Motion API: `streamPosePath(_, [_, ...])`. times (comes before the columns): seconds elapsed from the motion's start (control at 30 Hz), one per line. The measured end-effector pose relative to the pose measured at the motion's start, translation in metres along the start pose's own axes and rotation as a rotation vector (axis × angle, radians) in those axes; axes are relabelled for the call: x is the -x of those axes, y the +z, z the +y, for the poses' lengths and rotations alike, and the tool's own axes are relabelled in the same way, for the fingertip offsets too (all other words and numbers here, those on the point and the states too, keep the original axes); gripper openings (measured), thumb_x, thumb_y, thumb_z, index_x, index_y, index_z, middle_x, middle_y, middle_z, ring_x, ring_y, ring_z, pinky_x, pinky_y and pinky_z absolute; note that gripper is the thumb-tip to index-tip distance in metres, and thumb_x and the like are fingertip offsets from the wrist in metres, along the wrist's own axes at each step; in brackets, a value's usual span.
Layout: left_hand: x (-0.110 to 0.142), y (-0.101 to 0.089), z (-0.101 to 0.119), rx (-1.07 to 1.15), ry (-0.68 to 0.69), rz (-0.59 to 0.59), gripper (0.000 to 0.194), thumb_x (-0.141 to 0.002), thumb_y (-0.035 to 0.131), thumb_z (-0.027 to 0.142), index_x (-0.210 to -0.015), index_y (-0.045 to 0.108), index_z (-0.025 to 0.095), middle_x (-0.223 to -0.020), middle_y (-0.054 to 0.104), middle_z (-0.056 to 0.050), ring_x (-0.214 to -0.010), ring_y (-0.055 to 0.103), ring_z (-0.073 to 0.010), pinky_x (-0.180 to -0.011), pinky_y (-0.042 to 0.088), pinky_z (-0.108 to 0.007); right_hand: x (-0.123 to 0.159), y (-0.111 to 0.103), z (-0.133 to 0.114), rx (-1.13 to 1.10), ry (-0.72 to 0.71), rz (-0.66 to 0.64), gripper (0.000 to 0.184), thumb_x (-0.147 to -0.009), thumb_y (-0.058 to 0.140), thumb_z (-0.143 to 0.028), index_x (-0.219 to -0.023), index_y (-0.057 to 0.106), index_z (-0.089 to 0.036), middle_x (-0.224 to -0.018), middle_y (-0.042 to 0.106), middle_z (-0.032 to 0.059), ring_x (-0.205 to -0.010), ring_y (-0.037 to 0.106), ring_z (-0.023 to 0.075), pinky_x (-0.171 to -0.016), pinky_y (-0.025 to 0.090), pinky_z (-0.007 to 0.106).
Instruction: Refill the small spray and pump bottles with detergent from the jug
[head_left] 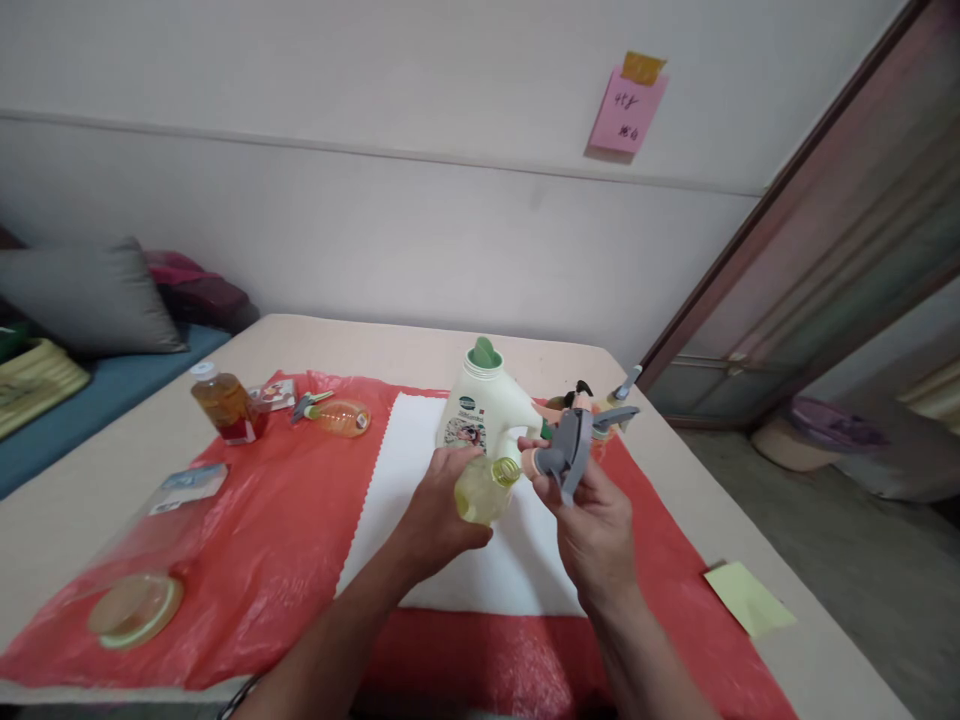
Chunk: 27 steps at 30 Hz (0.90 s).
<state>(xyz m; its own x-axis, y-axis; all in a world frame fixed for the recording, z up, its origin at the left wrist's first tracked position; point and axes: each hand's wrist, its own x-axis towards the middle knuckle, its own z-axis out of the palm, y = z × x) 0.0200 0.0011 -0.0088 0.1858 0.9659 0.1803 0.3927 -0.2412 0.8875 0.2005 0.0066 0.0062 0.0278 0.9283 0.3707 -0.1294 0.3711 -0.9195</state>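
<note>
Tilted to the right, a clear yellowish bottle is gripped by my left hand, its threaded mouth uncovered. My right hand holds a grey and peach trigger spray head just beside that mouth. I cannot tell whether a tube still links the two. Behind both hands a large cream detergent jug stands upright, a green piece in its open neck. Beneath lies a white cloth on a red plastic sheet.
More spray bottles stand at the right behind my hand. On the left are an amber bottle, a lying orange spray bottle, a clear pouch and a round lidded container. A yellow note lies near the right table edge.
</note>
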Motion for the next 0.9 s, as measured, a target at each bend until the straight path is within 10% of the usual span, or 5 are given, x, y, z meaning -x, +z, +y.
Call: streamPosePath(0.9, [-0.001, -0.002, 0.002, -0.09, -0.054, 0.022, 0.08, -0.054, 0.066, 0.005, -0.13, 0.047, 0.021, -0.131, 0.055, -0.007, -0.126, 0.047, -0.0287, -0.106, 0.04, -0.045, -0.004, 0.011, 0.018, -0.06, 0.219, 0.009, 0.025, -0.074, 0.081, -0.036, -0.097, 0.076, -0.027, -0.106, 0.076, 0.003, -0.106, 0.066, 0.0248, -0.099, 0.049, 0.043])
